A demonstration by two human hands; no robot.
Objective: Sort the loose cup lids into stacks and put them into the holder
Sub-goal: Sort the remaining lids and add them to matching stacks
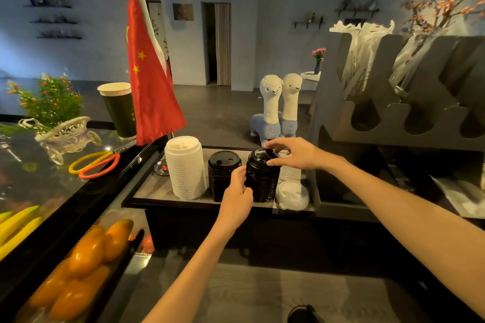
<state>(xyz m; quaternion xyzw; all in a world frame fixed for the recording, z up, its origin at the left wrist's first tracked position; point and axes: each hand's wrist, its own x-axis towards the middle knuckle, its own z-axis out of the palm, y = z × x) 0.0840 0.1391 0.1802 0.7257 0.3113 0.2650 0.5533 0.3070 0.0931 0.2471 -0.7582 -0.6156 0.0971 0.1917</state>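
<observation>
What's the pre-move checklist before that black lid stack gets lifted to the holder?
1. Left hand on the right black lid stack, fingers at its side: ok.
2. Right hand over the stack's top lid, fingers at the rim: ok.
3. Stack straight, lids aligned: ok.
4. Clearance from the neighbouring black stack: not ok, very close.
5. Loose white lid beside the base, tilted: not ok, still unsorted.
6. Free slot in the holder: cannot tell which fits.
</observation>
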